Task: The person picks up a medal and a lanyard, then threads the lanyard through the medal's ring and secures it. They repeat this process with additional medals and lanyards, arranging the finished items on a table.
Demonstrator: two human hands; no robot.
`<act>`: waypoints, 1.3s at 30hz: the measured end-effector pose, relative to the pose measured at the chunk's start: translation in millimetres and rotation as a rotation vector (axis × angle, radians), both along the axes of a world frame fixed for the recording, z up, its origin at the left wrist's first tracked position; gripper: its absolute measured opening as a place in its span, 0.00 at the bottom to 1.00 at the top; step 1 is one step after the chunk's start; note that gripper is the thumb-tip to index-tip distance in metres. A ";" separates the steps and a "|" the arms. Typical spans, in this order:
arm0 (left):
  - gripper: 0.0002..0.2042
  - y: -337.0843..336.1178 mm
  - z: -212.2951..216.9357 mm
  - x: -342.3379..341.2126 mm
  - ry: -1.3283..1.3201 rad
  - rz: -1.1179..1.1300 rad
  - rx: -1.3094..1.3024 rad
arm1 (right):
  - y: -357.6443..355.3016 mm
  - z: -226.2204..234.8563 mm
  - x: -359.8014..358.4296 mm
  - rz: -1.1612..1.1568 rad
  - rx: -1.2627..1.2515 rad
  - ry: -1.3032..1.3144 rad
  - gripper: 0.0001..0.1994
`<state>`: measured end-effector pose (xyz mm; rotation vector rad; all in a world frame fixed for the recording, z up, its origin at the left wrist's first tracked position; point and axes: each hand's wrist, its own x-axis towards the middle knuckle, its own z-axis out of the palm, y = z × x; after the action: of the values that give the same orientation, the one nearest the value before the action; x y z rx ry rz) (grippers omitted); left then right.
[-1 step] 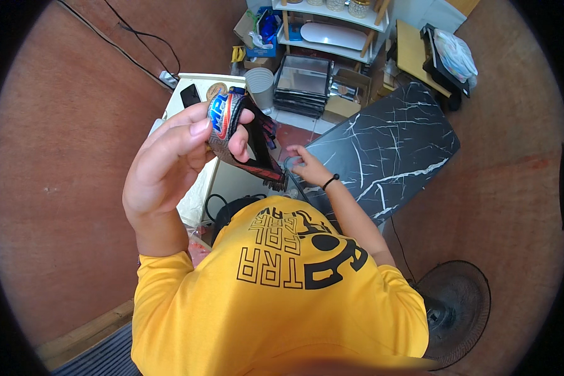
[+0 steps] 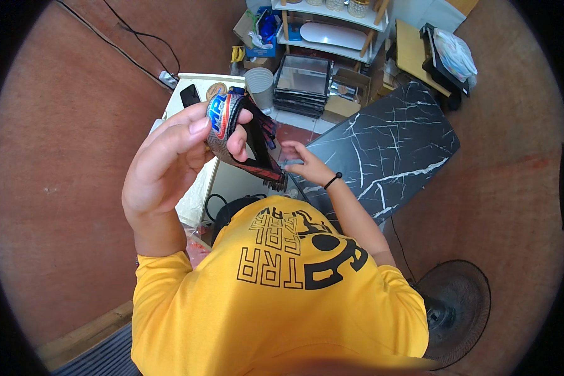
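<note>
Raised on the left, my left hand (image 2: 169,150) is closed on a wide printed strap (image 2: 222,128), which loops over its fingers. The strap is grey-patterned with a blue and red emblem and a black inner side. From the hand a dark, red-edged length hangs down to the right, ending in a dark fringe (image 2: 276,183). Just right of that end is my right hand (image 2: 308,164), thumb and fingers apart and slightly blurred, with no held thing visible. A dark bead bracelet (image 2: 333,180) circles the right wrist.
A black marbled tabletop (image 2: 382,150) stands at the right, and a white table (image 2: 197,188) with a phone (image 2: 190,95) at the left. Behind are a grey bin (image 2: 260,88), stacked black trays (image 2: 302,84) and a white shelf (image 2: 332,44). A fan (image 2: 454,313) stands lower right.
My right hand's fingers have shifted slightly and look more spread. My left hand and the strap have barely moved.
</note>
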<state>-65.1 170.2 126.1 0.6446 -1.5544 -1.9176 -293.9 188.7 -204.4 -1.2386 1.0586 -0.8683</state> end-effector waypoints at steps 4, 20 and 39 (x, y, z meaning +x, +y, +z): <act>0.29 -0.5 2.1 -3.0 -0.019 0.041 0.049 | -0.7 55.4 35.4 0.083 -0.491 -0.115 0.53; 0.17 -8.4 5.4 -11.0 0.050 0.055 0.012 | -3.8 32.3 78.5 -0.132 -0.396 -0.111 0.40; 0.12 -3.3 -1.2 -5.3 -0.392 -0.200 0.050 | 5.7 243.5 5.4 0.130 -0.753 -0.110 0.22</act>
<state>-70.4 166.9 124.9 0.9642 -1.8740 -2.0707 -288.5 194.4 39.0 -1.8276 0.5532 -1.2729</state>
